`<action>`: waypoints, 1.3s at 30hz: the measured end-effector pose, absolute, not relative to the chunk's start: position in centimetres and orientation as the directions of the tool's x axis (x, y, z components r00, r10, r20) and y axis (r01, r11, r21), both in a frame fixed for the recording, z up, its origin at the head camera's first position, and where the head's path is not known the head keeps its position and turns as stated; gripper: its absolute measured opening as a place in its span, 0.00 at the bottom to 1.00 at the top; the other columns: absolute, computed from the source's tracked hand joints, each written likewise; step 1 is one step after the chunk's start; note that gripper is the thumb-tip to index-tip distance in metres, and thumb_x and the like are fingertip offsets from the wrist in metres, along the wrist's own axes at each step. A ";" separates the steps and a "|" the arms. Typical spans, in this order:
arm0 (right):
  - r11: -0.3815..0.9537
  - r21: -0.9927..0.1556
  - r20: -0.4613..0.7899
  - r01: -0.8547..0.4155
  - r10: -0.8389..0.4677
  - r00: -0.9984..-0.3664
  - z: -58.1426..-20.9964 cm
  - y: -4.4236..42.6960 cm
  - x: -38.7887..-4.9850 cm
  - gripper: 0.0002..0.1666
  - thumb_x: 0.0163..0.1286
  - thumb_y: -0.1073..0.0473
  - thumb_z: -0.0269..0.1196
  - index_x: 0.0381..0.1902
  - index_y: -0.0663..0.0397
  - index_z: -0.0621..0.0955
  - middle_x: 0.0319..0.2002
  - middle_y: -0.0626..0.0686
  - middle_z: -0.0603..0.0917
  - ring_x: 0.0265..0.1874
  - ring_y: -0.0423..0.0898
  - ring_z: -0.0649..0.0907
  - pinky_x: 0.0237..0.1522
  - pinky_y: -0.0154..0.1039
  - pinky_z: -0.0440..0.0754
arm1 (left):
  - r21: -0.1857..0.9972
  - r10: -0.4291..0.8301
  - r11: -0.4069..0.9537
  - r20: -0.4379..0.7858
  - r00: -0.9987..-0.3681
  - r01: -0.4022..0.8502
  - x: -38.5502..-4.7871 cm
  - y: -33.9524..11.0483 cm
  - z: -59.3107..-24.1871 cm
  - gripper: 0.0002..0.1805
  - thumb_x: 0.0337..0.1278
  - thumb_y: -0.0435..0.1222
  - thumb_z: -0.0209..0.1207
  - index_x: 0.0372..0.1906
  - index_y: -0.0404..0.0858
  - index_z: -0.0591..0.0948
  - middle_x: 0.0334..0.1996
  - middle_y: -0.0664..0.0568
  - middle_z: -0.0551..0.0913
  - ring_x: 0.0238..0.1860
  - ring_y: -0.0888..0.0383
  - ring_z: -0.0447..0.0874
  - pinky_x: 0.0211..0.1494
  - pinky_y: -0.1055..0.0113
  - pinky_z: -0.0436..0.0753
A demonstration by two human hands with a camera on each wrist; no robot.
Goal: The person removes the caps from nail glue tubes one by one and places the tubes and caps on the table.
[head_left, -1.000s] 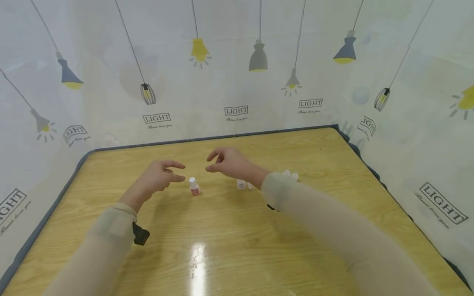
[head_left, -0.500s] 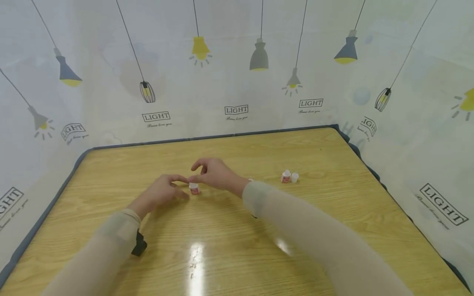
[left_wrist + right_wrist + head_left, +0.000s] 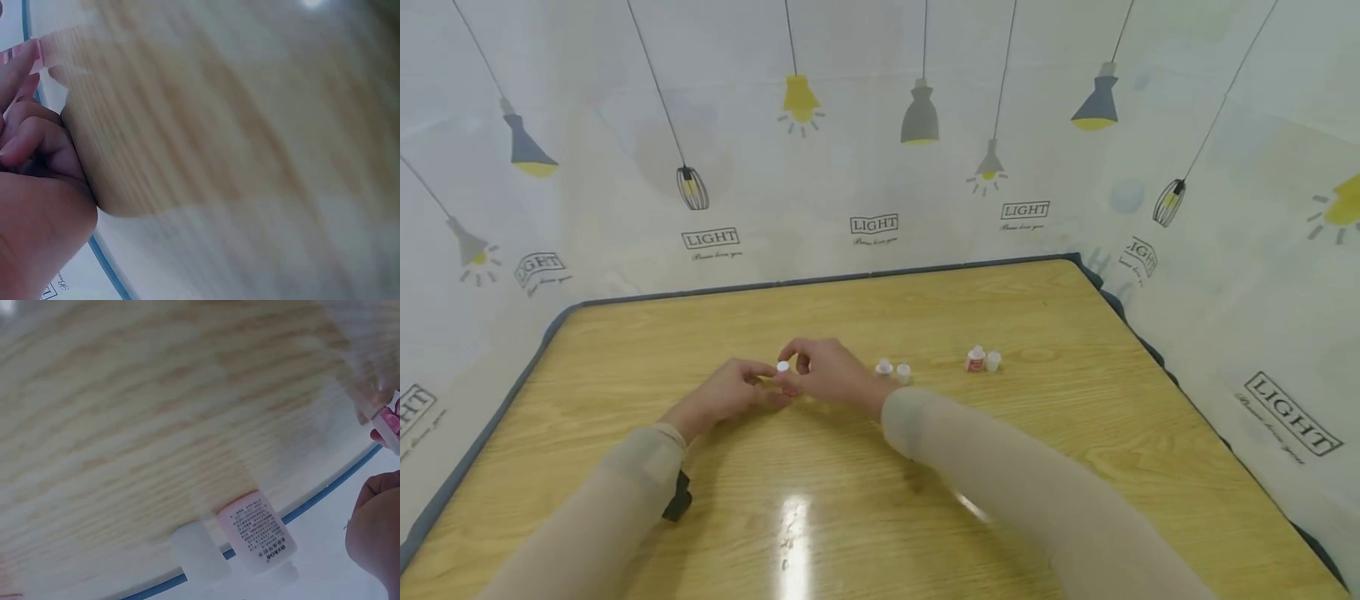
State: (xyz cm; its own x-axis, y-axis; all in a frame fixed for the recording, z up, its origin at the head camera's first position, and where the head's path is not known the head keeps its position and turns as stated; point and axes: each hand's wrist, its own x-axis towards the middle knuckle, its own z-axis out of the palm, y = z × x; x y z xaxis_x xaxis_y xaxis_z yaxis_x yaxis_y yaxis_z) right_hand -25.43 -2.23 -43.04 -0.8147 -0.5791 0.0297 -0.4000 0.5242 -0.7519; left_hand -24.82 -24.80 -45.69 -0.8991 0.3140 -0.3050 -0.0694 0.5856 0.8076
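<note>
A small white-capped bottle (image 3: 783,367) with a red label stands between my two hands near the middle of the table. My left hand (image 3: 726,392) steadies it low down, fingers and thumb about its sides. In the left wrist view, the bottle's pink label (image 3: 32,55) shows at the fingertips. My right hand (image 3: 833,371) comes from the other side, thumb and index finger pinching around the cap. The right wrist view catches only a part of that bottle (image 3: 390,425) at the right edge, so the exact finger contact is partly hidden.
Just right of my right hand, an uncapped bottle (image 3: 883,369) stands beside its white cap (image 3: 903,372). Farther right is another open bottle (image 3: 975,360) with a cap (image 3: 993,361) next to it. The wooden table (image 3: 850,500) has a dark edge and a lamp-patterned curtain (image 3: 880,167) behind.
Both hands have moved in from either side to the red-labelled bottle, and the fingers have taken hold of it. The bottle stays in about the same spot.
</note>
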 end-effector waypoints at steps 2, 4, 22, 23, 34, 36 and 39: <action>0.502 -0.749 0.068 -0.433 -0.592 -0.803 -43.4 -2.2 -25.3 0.20 0.76 0.47 0.69 0.58 0.51 0.83 0.30 0.46 0.79 0.19 0.36 0.70 0.24 0.28 0.68 | 0.812 0.314 0.580 -0.298 -0.901 -0.066 -24.8 -24.9 -45.7 0.24 0.64 0.41 0.72 0.64 0.41 0.87 0.32 0.58 0.92 0.15 0.65 0.57 0.22 0.71 0.65; 0.487 -0.754 0.095 -0.441 -0.584 -0.806 -43.7 -2.2 -25.3 0.21 0.77 0.47 0.69 0.58 0.53 0.83 0.31 0.47 0.79 0.19 0.36 0.70 0.24 0.28 0.69 | 0.806 0.311 0.589 -0.296 -0.903 -0.061 -24.8 -24.9 -45.8 0.22 0.65 0.41 0.72 0.62 0.42 0.88 0.31 0.59 0.91 0.15 0.65 0.57 0.22 0.71 0.65; 0.420 -0.829 0.127 -0.370 -0.503 -0.855 -44.5 -2.0 -25.1 0.14 0.76 0.49 0.70 0.52 0.49 0.86 0.32 0.47 0.81 0.20 0.36 0.70 0.25 0.29 0.70 | 0.795 0.277 0.600 -0.307 -0.911 -0.086 -24.6 -24.5 -46.0 0.21 0.62 0.45 0.74 0.59 0.47 0.90 0.35 0.60 0.93 0.16 0.64 0.57 0.22 0.70 0.62; 0.410 -0.839 0.121 -0.358 -0.500 -0.858 -44.4 -2.0 -25.1 0.14 0.76 0.49 0.70 0.52 0.49 0.86 0.32 0.47 0.81 0.20 0.37 0.70 0.24 0.29 0.69 | 0.795 0.277 0.601 -0.307 -0.911 -0.085 -24.6 -24.5 -46.0 0.21 0.63 0.45 0.73 0.60 0.47 0.90 0.32 0.60 0.91 0.16 0.64 0.57 0.22 0.70 0.63; 0.367 -0.907 0.041 -0.205 -0.410 -0.911 -44.5 -2.8 -25.0 0.10 0.74 0.53 0.71 0.49 0.49 0.88 0.31 0.46 0.80 0.17 0.38 0.67 0.20 0.31 0.65 | 0.785 0.265 0.612 -0.319 -0.910 -0.097 -24.6 -24.4 -46.1 0.24 0.66 0.47 0.71 0.64 0.46 0.87 0.19 0.64 0.77 0.17 0.63 0.58 0.23 0.68 0.64; 0.365 -0.910 0.037 -0.198 -0.405 -0.914 -44.5 -2.8 -25.1 0.09 0.74 0.53 0.71 0.48 0.48 0.88 0.32 0.46 0.81 0.18 0.37 0.67 0.21 0.31 0.65 | 0.774 0.252 0.625 -0.328 -0.910 -0.106 -24.6 -24.4 -46.1 0.25 0.66 0.47 0.71 0.65 0.46 0.86 0.14 0.65 0.67 0.17 0.62 0.58 0.22 0.68 0.63; 0.361 -0.914 0.026 -0.187 -0.406 -0.914 -44.5 -2.9 -25.1 0.09 0.74 0.54 0.71 0.48 0.47 0.88 0.33 0.47 0.81 0.18 0.38 0.67 0.20 0.31 0.65 | 0.768 0.241 0.629 -0.337 -0.910 -0.118 -24.6 -24.4 -45.9 0.25 0.66 0.46 0.71 0.65 0.46 0.87 0.12 0.63 0.62 0.16 0.62 0.57 0.21 0.68 0.63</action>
